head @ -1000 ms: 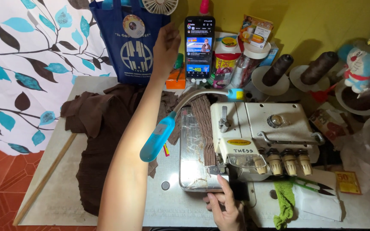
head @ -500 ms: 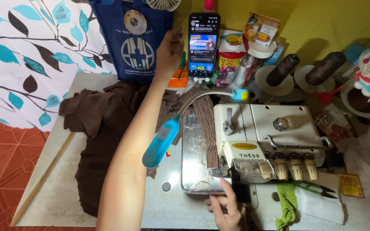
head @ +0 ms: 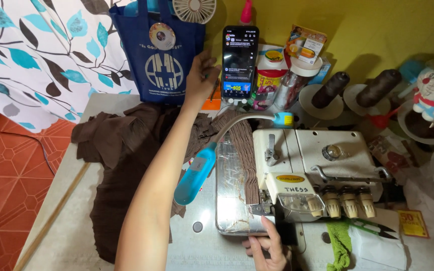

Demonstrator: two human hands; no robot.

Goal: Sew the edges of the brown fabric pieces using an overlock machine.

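My left hand (head: 199, 75) is stretched far fwd, fingers spread loose & gripping nothing, thumb tip just beside the left edge of the phone (head: 240, 61). Phone stands upright at the back of the counter (head: 66, 185), long axis vertical, screen lit & facing me, leaning by jars near the yellow wall; black slab, mostly dark screen w/ a small bright strip low down. It lies just right of that hand, so left is much nearer. My right hand (head: 267, 247) is down by the serger (head: 312, 175), fingers resting open at the front of its metal plate, next to the brown fabric (head: 121, 150).
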